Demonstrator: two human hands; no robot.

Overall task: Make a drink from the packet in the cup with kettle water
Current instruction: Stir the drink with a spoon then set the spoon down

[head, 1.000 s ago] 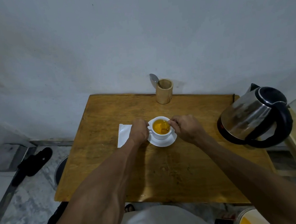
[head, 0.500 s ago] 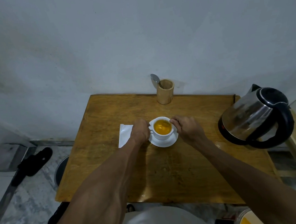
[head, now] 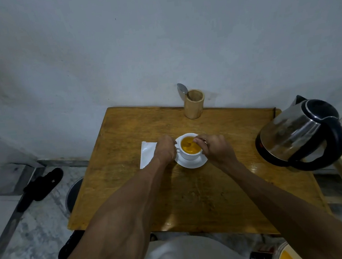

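A white cup (head: 190,156) full of orange drink stands on a white saucer (head: 192,164) in the middle of the wooden table (head: 193,194). My left hand (head: 165,148) grips the cup's handle on its left side. My right hand (head: 214,149) is closed at the cup's right rim, pinching a thin spoon handle whose bowl dips into the drink. A white packet (head: 147,156) lies flat just left of my left hand. The steel and black kettle (head: 300,135) stands at the table's right edge.
A wooden holder (head: 193,104) with a spoon (head: 182,89) sits at the table's back edge against the wall. A black sandal (head: 41,187) lies on the floor at left. A paint can (head: 270,255) stands below the table's front right.
My right hand has shifted slightly over the cup's right rim while the drink's surface changes. My left hand stays on the handle. The cup and saucer have not moved.
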